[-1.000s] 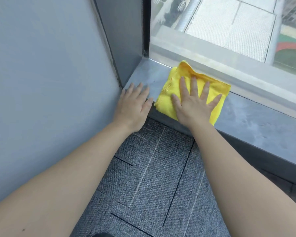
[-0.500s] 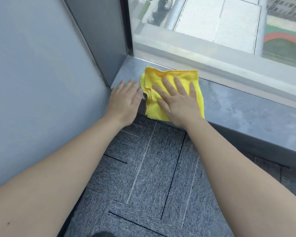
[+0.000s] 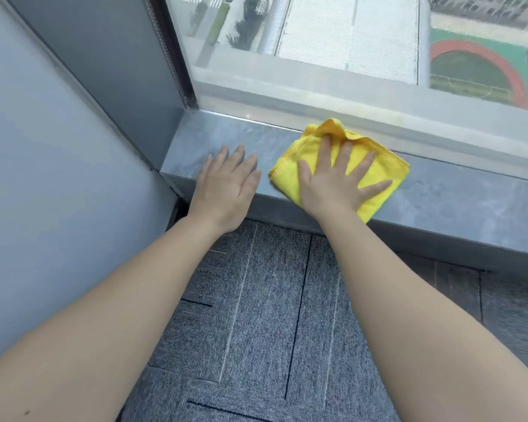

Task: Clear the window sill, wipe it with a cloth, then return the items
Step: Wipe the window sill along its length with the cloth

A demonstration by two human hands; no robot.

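A yellow cloth (image 3: 290, 166) lies flat on the grey stone window sill (image 3: 457, 196), a little right of its left corner. My right hand (image 3: 336, 178) presses down on the cloth with fingers spread, its palm over the sill's front edge. My left hand (image 3: 227, 184) rests flat on the bare sill just left of the cloth, fingers together, holding nothing. No other items are on the visible part of the sill.
A grey wall (image 3: 58, 178) closes the sill's left end. The window glass (image 3: 348, 41) runs along its back, with rooftops and a sports track far below. Grey carpet tiles (image 3: 272, 315) cover the floor beneath my arms.
My right hand has slid the cloth to the right, away from the left corner and from my left hand. My left hand stays flat near the corner.
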